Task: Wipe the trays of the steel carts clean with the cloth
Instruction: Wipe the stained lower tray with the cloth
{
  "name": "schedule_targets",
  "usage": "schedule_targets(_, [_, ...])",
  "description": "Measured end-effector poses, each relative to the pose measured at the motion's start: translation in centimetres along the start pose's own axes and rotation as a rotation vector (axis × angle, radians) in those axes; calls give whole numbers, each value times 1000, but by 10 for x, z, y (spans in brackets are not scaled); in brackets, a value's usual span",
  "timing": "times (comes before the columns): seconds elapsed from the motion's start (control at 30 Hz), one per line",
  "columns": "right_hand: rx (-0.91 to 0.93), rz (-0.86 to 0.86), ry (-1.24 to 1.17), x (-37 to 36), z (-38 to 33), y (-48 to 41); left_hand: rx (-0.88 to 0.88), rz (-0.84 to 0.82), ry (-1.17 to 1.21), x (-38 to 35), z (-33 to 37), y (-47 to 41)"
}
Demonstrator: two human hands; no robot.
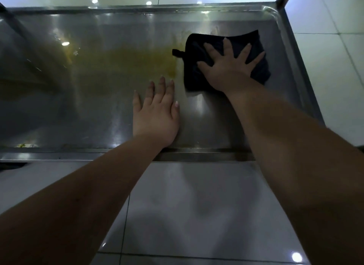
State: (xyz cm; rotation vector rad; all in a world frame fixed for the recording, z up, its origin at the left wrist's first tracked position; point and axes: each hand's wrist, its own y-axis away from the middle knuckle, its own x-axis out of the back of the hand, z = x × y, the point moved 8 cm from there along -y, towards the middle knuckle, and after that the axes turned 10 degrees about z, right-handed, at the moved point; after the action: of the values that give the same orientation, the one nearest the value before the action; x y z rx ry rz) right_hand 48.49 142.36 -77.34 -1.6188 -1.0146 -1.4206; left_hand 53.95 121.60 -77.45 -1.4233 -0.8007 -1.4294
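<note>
Right grip, fingers splayed flat, presses the cloth beneath it; left grip flat on tray

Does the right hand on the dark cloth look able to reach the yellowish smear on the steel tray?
Probably yes: the right hand presses the dark cloth right beside the yellowish smear; the left hand rests just short of it.

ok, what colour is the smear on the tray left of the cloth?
Yellowish-brown smear, on the steel tray beside the dark cloth; head view.
</note>
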Motion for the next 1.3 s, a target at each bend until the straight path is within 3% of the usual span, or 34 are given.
schedule_targets(0.47, [-115, -1, 5, 14, 91, 5, 2, -4, 22, -1, -1, 0])
schedule_targets(0.83, [-150, 11, 41, 16, 105, 159, 11, -38, 64, 3, 1, 0])
schedule_targets(0.93, [-162, 26, 60, 18, 104, 173, 15, 18, 194, 12, 1, 2])
schedule_targets(1.0, [-178, 2, 57, 16, 100, 170, 26, 133, 416, 27, -2, 3])
schedule_targets(1.13, [-138, -1, 40, 12, 65, 174, 340, 227, 925, 37, -40, 11])
schedule_targets(1.3, [49, -2, -6, 2, -63, 186, 407, 236, 925, 46, -84, 25])
